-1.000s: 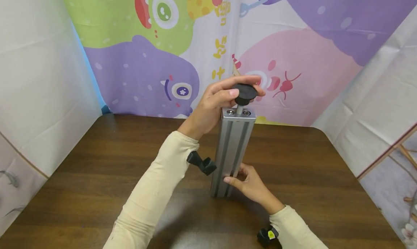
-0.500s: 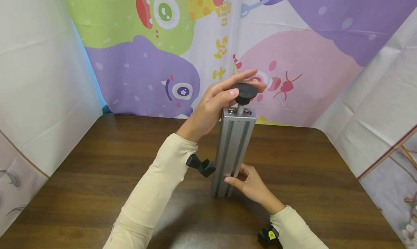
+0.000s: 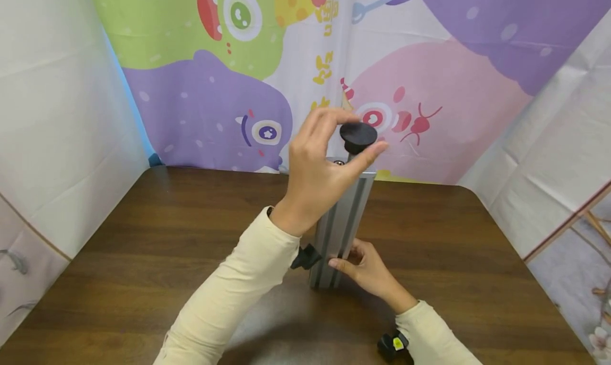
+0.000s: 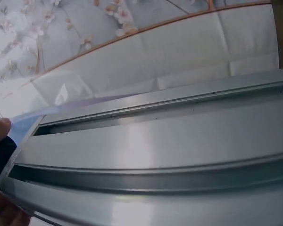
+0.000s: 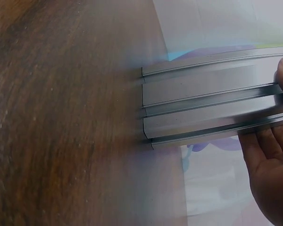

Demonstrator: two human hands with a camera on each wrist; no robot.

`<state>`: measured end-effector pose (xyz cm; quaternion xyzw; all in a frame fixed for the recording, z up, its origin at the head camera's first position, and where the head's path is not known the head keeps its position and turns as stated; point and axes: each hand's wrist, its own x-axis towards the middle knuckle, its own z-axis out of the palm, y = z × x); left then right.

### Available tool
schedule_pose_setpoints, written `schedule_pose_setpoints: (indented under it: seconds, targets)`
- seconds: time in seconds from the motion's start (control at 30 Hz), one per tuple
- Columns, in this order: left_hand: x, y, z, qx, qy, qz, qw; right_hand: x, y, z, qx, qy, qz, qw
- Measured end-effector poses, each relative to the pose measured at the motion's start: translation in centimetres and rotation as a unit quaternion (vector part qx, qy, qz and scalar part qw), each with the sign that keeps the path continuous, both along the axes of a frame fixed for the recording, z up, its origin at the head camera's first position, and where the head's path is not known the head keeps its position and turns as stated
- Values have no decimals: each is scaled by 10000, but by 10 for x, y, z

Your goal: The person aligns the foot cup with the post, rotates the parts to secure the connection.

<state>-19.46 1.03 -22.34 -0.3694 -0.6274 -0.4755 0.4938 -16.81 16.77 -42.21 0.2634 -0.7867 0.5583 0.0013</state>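
A silver aluminium profile [image 3: 338,224] with grooved sides stands upright on the wooden table. From its top end sticks a black round levelling foot [image 3: 358,136] on a threaded stem. My left hand [image 3: 317,168] has its fingers curled behind the foot and its thumb along the near right side, pinching the rim. The palm hides much of the profile's top plate; one screw head [image 3: 339,163] shows. Low on the profile, my right hand [image 3: 369,272] grips it, thumb on the near face. In the right wrist view, the profile's bottom end [image 5: 144,108] meets the table.
The brown wooden table [image 3: 143,280] spreads around the profile. A cartoon-printed cloth [image 3: 215,100] hangs behind it, and white cloth walls [image 3: 47,115] stand at both sides. Black wrist mounts [image 3: 392,346] sit on the cream sleeves.
My left hand has turned around the levelling foot: its thumb moved from the left side to the near right, its fingers to the back left. My right hand and the profile stay still.
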Motion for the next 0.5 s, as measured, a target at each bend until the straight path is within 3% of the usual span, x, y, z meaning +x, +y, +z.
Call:
schedule_pose_setpoints:
  seconds: [0.07,0.1,0.17,0.2,0.23,0.3,0.33,0.37,0.4,0.5]
  targets:
    - [-1,0,-2,28,2,-130,9999,0,0,0,10,-61,7,10000]
    - [-2,-1,-3,7,-80,-341,9994,1,0,0,16,-77,5,10000]
    - [-5,-3,-4,-80,-501,-1235,9911,1,0,0,27,-66,-3,10000]
    - [-7,-5,-4,-124,-823,-1935,9776,1,0,0,25,-27,-6,10000]
    - [-9,-7,-4,-129,-1191,-2656,9566,1,0,0,25,4,-21,10000]
    - [-14,-11,-4,-61,-1927,-3877,9014,0,0,-1,40,94,-54,9999]
    - [-16,-13,-4,-12,-2242,-4354,8719,0,0,-1,52,123,-72,9999]
    - [-19,-14,-4,-1,-2459,-4683,8486,0,0,-1,49,146,-69,9999]
    - [-21,-15,-4,-29,-2589,-4908,8319,0,0,-2,57,165,-65,9998]
    - [-26,-16,-3,-208,-2667,-5056,8202,-1,1,-2,86,212,-51,9997]
